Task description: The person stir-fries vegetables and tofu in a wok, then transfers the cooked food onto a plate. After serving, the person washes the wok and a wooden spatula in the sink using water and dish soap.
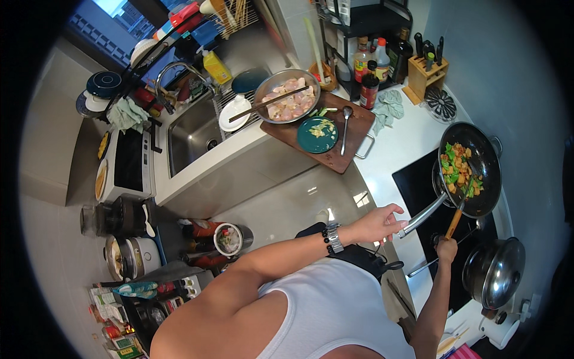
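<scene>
My right hand (446, 249) grips the wooden handle of a spatula (455, 220), whose blade rests among the food in a dark wok (486, 168). Diced browned pieces and green pepper (459, 168) fill part of that wok. It sits tilted over the black cooktop (415, 175), with its metal handle (423, 215) pointing towards me. My left hand (381, 223), a metal watch and dark beads at its wrist, has its fingers apart beside the end of this handle. Whether a fingertip touches the handle I cannot tell. Nothing is held in the left hand.
A lidded steel pot (493, 271) stands near my right forearm. On a wooden cutting board (287, 132) are a green plate (314, 146) and a spoon (345, 130). Chopsticks (269, 103) cross a steel bowl of raw meat (287, 116). Beyond are sauce bottles (368, 89) and a knife block (428, 76).
</scene>
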A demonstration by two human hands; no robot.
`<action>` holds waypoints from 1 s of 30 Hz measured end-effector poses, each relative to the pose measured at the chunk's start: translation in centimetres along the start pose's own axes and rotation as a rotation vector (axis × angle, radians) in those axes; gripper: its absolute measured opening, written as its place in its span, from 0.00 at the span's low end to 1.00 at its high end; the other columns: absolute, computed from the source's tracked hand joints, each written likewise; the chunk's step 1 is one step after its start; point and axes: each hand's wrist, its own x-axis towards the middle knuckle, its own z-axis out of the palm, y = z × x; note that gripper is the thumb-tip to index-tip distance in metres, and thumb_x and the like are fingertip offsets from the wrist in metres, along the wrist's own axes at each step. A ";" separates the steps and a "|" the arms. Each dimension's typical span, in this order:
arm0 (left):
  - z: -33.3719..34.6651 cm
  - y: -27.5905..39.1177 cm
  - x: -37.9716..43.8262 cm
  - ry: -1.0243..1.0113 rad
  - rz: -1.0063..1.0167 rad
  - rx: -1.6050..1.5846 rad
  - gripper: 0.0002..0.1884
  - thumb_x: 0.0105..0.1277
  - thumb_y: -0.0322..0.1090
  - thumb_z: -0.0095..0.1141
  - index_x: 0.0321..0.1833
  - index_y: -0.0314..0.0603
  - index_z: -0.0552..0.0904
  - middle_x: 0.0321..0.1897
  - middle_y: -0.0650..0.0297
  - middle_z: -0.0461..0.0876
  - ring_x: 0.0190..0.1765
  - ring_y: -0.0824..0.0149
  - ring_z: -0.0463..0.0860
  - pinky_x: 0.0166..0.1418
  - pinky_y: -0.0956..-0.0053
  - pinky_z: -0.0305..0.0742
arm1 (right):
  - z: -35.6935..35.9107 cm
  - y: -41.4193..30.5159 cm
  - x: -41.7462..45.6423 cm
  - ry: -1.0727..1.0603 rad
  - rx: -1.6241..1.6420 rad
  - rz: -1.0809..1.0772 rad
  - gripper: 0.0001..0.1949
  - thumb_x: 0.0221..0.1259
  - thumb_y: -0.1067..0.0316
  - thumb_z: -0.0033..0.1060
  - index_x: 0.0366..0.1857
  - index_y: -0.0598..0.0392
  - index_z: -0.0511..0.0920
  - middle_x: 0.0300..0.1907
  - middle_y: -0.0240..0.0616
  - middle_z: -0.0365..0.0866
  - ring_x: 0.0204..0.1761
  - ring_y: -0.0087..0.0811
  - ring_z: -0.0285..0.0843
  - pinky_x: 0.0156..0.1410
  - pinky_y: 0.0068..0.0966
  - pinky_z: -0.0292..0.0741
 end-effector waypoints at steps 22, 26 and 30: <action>-41.0 -13.7 -22.5 1.023 -0.058 -0.410 0.08 0.78 0.36 0.61 0.55 0.43 0.84 0.36 0.64 0.88 0.34 0.72 0.85 0.34 0.75 0.83 | 6.6 -7.0 -19.8 0.049 0.876 0.304 0.21 0.77 0.50 0.65 0.27 0.54 0.85 0.17 0.25 0.73 0.16 0.18 0.63 0.21 0.20 0.55; -50.4 -17.2 -24.6 1.027 0.015 -0.455 0.08 0.79 0.38 0.61 0.53 0.44 0.84 0.37 0.63 0.88 0.34 0.70 0.87 0.34 0.73 0.84 | 9.9 -11.7 -24.7 0.037 0.862 0.350 0.18 0.77 0.52 0.64 0.27 0.49 0.85 0.17 0.22 0.72 0.16 0.15 0.61 0.22 0.18 0.55; -55.9 -15.2 -23.8 1.127 0.000 -0.383 0.08 0.79 0.37 0.61 0.52 0.43 0.84 0.37 0.64 0.88 0.35 0.71 0.87 0.37 0.72 0.87 | 14.5 -11.1 -27.6 -0.061 0.850 0.269 0.18 0.79 0.54 0.59 0.26 0.47 0.81 0.16 0.21 0.72 0.12 0.16 0.61 0.17 0.16 0.54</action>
